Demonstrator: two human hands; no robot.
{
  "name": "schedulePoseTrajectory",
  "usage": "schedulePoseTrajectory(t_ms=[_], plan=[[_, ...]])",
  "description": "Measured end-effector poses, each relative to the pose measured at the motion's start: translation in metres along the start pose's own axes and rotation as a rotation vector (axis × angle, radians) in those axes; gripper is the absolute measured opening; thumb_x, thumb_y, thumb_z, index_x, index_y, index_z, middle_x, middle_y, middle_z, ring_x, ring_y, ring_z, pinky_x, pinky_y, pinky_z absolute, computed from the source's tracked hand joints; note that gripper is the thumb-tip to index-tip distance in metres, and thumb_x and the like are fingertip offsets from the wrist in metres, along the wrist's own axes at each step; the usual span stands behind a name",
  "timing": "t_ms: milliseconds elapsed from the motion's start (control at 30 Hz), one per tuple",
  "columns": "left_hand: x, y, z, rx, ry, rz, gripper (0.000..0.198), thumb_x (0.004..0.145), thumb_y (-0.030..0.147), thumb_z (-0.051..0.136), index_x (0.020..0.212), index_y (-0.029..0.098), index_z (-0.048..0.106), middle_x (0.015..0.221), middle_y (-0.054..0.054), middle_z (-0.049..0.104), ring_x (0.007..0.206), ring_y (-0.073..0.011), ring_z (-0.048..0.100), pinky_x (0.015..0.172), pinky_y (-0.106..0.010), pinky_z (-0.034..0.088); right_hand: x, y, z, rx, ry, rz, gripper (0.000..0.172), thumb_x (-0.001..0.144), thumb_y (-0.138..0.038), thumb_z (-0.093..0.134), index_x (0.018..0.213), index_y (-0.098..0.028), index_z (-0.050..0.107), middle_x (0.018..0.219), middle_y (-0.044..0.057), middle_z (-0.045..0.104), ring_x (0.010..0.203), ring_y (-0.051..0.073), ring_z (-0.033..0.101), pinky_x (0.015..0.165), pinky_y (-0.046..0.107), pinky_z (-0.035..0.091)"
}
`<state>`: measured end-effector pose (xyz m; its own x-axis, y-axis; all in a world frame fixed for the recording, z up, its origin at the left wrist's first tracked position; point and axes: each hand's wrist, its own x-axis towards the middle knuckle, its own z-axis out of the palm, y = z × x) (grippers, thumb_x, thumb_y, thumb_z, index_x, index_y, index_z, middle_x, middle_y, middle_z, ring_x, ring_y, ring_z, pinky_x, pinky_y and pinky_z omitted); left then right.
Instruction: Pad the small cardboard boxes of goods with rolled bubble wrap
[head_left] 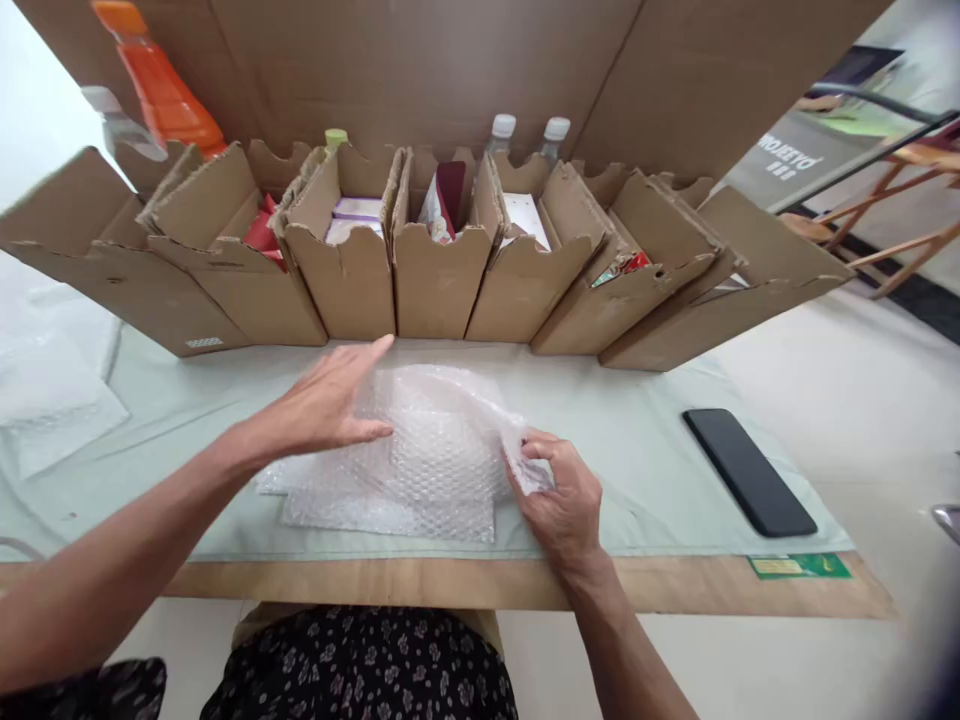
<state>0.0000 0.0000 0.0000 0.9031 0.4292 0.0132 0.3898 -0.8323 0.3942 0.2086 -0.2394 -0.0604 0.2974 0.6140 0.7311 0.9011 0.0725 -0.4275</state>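
Note:
Clear bubble wrap (pixel 442 450) lies in overlapping layers on the pale green cloth in front of me. My right hand (pixel 559 490) pinches its right edge between thumb and fingers and lifts that corner slightly. Over the left side of the wrap is my left hand (pixel 330 405), its fingers stretched out and the thumb apart, gripping nothing. Whether its palm touches the wrap I cannot tell. What may lie under the layers is hidden.
Several open cardboard bins (pixel 435 280) form a row behind the wrap, with packets and boxes inside. Bottles, one orange (pixel 169 95), stand behind them. More bubble wrap (pixel 56 400) lies left. A black phone (pixel 750 470) rests right, near a green card (pixel 799 566) on the wooden table edge.

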Motion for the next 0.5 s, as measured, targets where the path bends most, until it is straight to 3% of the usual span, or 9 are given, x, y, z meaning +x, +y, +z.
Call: schedulePoseTrajectory(t_ms=[67, 133, 267, 367, 500], plan=[[0.024, -0.007, -0.012, -0.077, -0.241, -0.020, 0.108, 0.079, 0.063, 0.072, 0.164, 0.017, 0.025, 0.161, -0.019, 0.045, 0.147, -0.0396, 0.042, 0.119, -0.053, 0.035, -0.001, -0.001, 0.001, 0.023, 0.039, -0.036, 0.023, 0.087, -0.005, 0.063, 0.095, -0.025, 0.056, 0.097, 0.004, 0.078, 0.084, 0.019, 0.074, 0.073, 0.032, 0.055], [0.044, -0.011, -0.020, -0.157, -0.425, 0.007, 0.100, 0.075, 0.063, 0.075, 0.158, 0.021, 0.039, 0.159, -0.015, 0.050, 0.142, -0.0377, 0.049, 0.116, -0.047, 0.039, -0.003, -0.002, 0.002, 0.047, 0.065, -0.056, 0.021, 0.088, -0.007, 0.063, 0.096, -0.025, 0.056, 0.098, 0.005, 0.078, 0.084, 0.019, 0.074, 0.073, 0.033, 0.055], [0.066, -0.009, -0.026, -0.313, -0.729, -0.028, 0.058, 0.069, 0.050, 0.082, 0.118, 0.021, 0.073, 0.119, -0.007, 0.078, 0.109, -0.0319, 0.071, 0.091, -0.034, 0.052, -0.011, -0.003, 0.001, 0.073, 0.095, -0.051, 0.014, 0.090, -0.016, 0.066, 0.098, -0.025, 0.057, 0.101, 0.008, 0.078, 0.089, 0.021, 0.075, 0.075, 0.036, 0.058], [0.071, -0.007, -0.027, -0.383, -0.844, -0.111, 0.036, 0.067, 0.043, 0.083, 0.093, 0.019, 0.079, 0.098, -0.006, 0.082, 0.094, -0.0295, 0.074, 0.081, -0.031, 0.054, -0.014, -0.002, 0.000, 0.057, 0.099, 0.005, 0.011, 0.092, -0.019, 0.063, 0.096, -0.026, 0.056, 0.101, 0.007, 0.079, 0.091, 0.022, 0.076, 0.077, 0.038, 0.060], [0.073, -0.010, -0.026, -0.472, -0.873, -0.128, 0.039, 0.064, 0.047, 0.085, 0.093, 0.021, 0.080, 0.096, -0.005, 0.083, 0.087, -0.0263, 0.074, 0.077, -0.031, 0.055, -0.015, -0.001, 0.001, -0.003, 0.084, 0.120, 0.010, 0.091, -0.019, 0.060, 0.093, -0.027, 0.055, 0.099, 0.007, 0.079, 0.091, 0.024, 0.077, 0.078, 0.039, 0.061]])
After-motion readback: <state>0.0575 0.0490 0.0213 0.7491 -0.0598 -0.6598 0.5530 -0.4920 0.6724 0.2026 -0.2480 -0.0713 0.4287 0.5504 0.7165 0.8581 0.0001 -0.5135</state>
